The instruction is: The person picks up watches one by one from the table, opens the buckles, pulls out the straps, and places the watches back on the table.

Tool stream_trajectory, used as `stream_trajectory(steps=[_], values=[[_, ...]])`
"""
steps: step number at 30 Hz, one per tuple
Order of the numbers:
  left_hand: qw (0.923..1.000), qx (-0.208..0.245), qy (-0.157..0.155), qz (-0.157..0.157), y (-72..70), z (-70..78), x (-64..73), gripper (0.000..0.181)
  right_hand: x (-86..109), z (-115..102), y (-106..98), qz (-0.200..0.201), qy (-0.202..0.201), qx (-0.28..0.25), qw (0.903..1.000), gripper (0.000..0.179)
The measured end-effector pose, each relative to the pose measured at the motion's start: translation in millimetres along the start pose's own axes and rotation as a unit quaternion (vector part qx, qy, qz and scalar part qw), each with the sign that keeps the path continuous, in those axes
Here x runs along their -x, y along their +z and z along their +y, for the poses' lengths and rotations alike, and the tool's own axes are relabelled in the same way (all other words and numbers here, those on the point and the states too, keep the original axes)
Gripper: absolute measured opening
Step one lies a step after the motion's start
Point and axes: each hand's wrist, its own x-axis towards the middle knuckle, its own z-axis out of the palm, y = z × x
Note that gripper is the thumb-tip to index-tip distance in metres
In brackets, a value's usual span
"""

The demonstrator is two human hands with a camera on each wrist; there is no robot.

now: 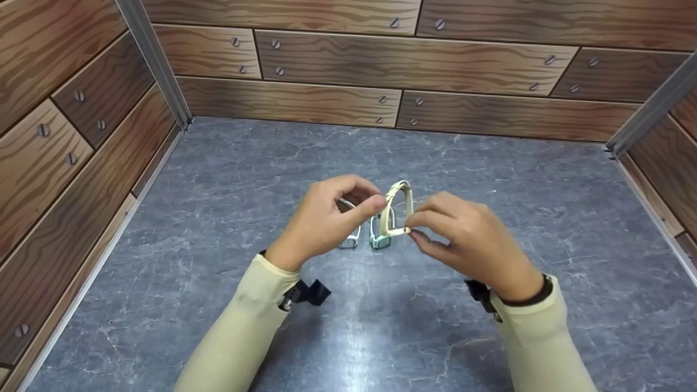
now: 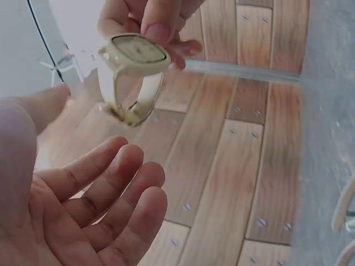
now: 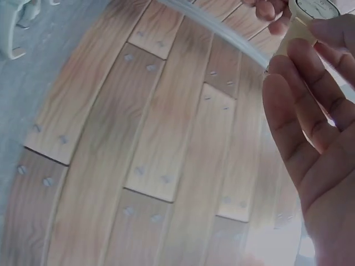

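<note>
A cream wristwatch [image 1: 385,220] with its strap closed in a loop is held up over the tabletop. My right hand [image 1: 463,234] pinches it by the case between thumb and fingers. In the left wrist view, the squarish dial of the watch [image 2: 140,51] faces up and the buckle hangs lowest. My left hand [image 1: 332,215] is just left of the strap, its fingers loosely bent and holding nothing. Behind the hands, a watch with a green case [image 1: 380,242] and a white watch [image 1: 349,243] stand on the tabletop, the white one partly hidden by my left hand.
The grey marbled tabletop [image 1: 245,174] is bounded by wood-plank-patterned panels [image 1: 326,60] at the back and both sides. Metal corner posts [image 1: 158,65] stand where the panels meet. A camera mount [image 1: 313,293] sticks out from the left wrist.
</note>
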Motion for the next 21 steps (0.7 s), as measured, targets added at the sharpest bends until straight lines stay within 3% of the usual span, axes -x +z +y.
stream_trajectory(steps=[6,11,16,21], values=[[0.9997,0.014,0.013,-0.013,2.7,7.3,4.1,0.024,-1.8,-13.0,-1.8,-0.012,-0.004,0.025,0.9996,0.023],[0.9993,0.018,-0.026,-0.020,4.7,6.1,2.7,0.024,-1.2,-13.7,1.0,-0.033,0.017,0.028,0.9989,0.022],[0.9967,0.023,-0.069,-0.036,6.0,5.7,2.7,0.023,-0.8,-13.4,4.1,-0.031,0.003,0.024,0.9992,0.021],[0.9971,0.020,-0.056,-0.047,6.5,4.8,2.9,0.016,-0.4,-13.4,1.4,-0.005,0.024,-0.024,0.9994,0.017]])
